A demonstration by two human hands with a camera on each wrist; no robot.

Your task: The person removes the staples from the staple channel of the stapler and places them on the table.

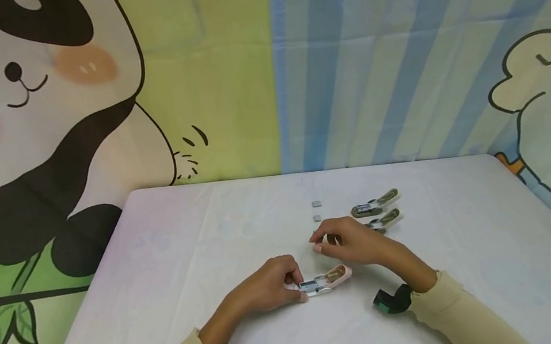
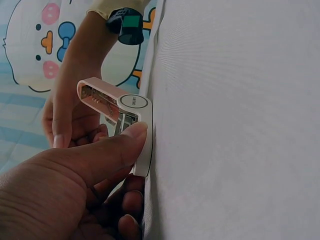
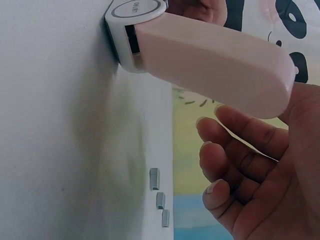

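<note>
A pink and white stapler [image 1: 323, 282] lies on the table with its pink top [image 3: 215, 62] swung up and back from the white base. The left hand [image 1: 271, 284] pinches the base's near end; its thumb [image 2: 112, 150] lies along the side in the left wrist view. Just beyond the stapler, the right hand [image 1: 349, 240] hovers with loosely curled fingers [image 3: 240, 150] and nothing visible in them. Part of its thumb is hidden behind the pink top in the right wrist view. Small grey staple strips [image 3: 155, 179] stand in a row past the right hand.
Two more staplers, grey-green and also opened up, lie at the back right: a farther one [image 1: 375, 204] and a nearer one [image 1: 390, 218] partly covered by the right hand. A cartoon-printed curtain [image 1: 370, 55] hangs behind the white table [image 1: 469, 216].
</note>
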